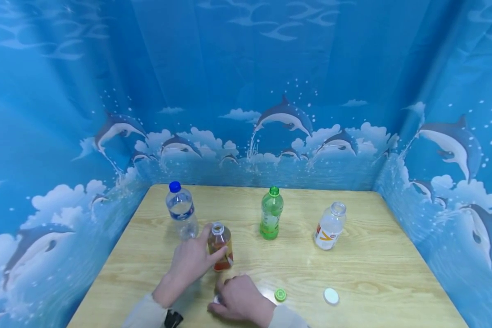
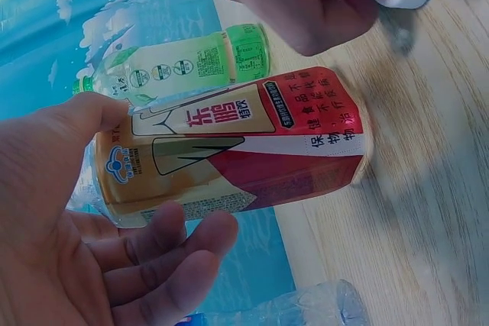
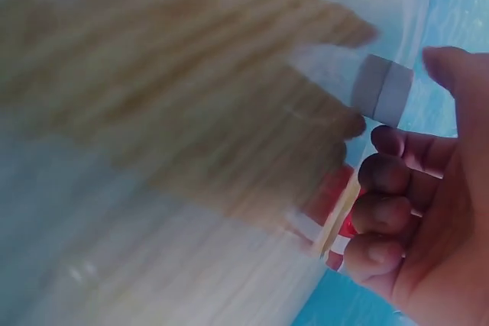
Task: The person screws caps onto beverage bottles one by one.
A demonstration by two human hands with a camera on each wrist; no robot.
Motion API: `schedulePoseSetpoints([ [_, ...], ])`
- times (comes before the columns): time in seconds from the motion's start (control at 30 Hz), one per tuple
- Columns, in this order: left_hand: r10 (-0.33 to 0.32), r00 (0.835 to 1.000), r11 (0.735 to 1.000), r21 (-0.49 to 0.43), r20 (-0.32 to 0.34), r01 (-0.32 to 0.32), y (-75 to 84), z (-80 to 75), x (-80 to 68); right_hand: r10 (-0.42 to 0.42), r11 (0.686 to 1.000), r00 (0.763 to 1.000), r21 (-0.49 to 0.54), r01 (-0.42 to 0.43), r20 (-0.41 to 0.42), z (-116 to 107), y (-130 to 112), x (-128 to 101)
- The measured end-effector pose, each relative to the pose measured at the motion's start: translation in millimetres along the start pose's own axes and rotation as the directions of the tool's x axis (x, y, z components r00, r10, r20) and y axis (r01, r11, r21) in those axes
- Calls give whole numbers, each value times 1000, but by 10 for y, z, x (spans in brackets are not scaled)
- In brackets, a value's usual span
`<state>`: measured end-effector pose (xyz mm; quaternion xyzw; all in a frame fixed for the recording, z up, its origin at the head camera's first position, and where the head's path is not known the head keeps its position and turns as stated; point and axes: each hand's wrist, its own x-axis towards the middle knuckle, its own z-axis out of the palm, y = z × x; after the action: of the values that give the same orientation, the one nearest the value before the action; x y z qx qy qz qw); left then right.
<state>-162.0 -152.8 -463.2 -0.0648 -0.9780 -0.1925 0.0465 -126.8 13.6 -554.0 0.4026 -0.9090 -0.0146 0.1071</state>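
My left hand [image 1: 192,258] holds a drink bottle [image 2: 252,143] with a red and gold label, thumb on one side and fingers on the other. The bottle stands upright and uncapped on the table, its bare mouth [image 1: 217,228] showing in the head view. My right hand [image 1: 243,298] is low over the table just in front of it. A small whitish cap [image 3: 383,91] lies between its thumb and index fingertip, with a gap showing at the thumb in the right wrist view. The other right fingers are curled.
Behind stand a clear bottle with a blue cap [image 1: 180,210], an uncapped green bottle [image 1: 271,216] and an uncapped clear bottle with a white-and-red label [image 1: 328,230]. A green cap [image 1: 280,294] and a white cap [image 1: 331,296] lie right of my right hand. Dolphin-printed curtains [image 1: 246,91] enclose the wooden table.
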Motion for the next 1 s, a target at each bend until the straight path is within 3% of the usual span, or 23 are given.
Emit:
schedulePoseSetpoints([
  [0.13,0,1000,1000,0,2,0,-1,4,-4,16,1000,1000,-27,-15,27,-6,-14,-4],
  [0.27,6,1000,1000,-5,-4,-6,-8,0,-4,67,998,998,-13,-67,3,-84,97,4],
  [0.43,14,1000,1000,-20,-14,-14,-19,-9,6,170,979,985,112,-169,-4,-311,493,32],
  [0.63,2,1000,998,-70,9,-2,-46,-5,11,264,917,965,314,-246,-14,-768,996,144],
  [0.73,-2,1000,995,-104,21,4,-64,-2,15,271,875,963,419,-244,-6,-1029,1124,245],
  [0.83,2,1000,993,-121,28,1,-84,0,24,254,852,967,471,-229,12,-1233,1162,353],
  [1.0,25,999,993,-119,20,-23,-109,-4,34,180,878,983,448,-170,20,-1413,1103,517],
])
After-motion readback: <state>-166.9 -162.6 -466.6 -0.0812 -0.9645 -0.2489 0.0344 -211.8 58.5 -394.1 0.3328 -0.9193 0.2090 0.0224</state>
